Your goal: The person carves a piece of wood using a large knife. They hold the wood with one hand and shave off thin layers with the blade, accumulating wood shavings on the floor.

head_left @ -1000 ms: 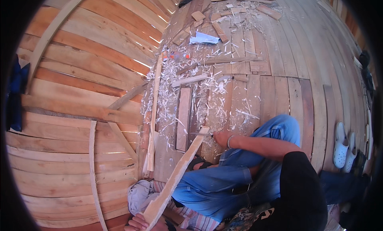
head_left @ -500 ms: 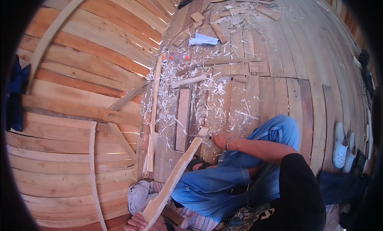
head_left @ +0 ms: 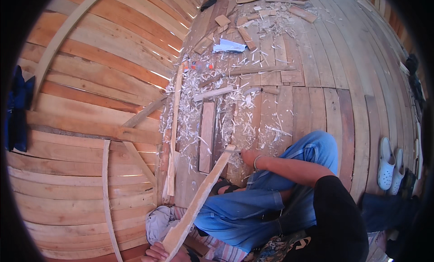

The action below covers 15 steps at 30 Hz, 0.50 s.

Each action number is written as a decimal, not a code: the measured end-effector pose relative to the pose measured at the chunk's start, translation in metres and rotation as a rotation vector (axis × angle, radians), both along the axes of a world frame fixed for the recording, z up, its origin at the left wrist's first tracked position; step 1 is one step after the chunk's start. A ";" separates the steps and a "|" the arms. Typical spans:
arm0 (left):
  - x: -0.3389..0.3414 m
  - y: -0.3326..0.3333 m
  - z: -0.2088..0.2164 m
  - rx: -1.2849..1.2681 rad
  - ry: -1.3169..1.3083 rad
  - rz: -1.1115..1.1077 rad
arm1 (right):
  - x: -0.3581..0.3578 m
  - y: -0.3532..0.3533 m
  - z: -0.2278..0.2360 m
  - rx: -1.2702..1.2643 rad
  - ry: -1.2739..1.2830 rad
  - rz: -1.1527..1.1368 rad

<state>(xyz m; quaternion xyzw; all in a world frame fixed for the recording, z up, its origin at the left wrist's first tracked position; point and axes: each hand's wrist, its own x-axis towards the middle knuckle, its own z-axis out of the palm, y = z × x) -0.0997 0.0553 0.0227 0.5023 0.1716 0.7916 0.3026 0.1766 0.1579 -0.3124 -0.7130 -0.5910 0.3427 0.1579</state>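
Observation:
A long, pale strip of wood slants across my lap from the lower left toward the shavings on the floor. My left hand is closed around its near, wider end. Close to the narrow far end, my right hand grips a knife, with its handle mostly hidden in the fist. The knife's thin blade lies against the strip's tip and is blurred. Jeans-clad legs are folded beneath the strip.
Curled wood shavings litter the plank floor. Among them lie a flat board, a long batten and a curved-blade tool. A plank wall rises on the left; pale clogs sit at the right.
The knife blade has shifted at the strip's tip and now looks blurred, showing less to the strip's left. My right hand has moved very slightly; my left hand and the strip stay nearly still.

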 end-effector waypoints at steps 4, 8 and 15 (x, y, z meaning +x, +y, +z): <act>0.000 -0.002 0.000 -0.007 0.016 -0.017 | -0.001 -0.003 -0.009 0.003 -0.041 0.098; 0.000 -0.001 -0.001 -0.007 -0.012 0.008 | 0.008 0.004 0.002 -0.042 -0.040 0.022; 0.006 0.000 0.001 -0.021 -0.022 0.083 | -0.004 0.005 -0.006 0.051 -0.057 0.150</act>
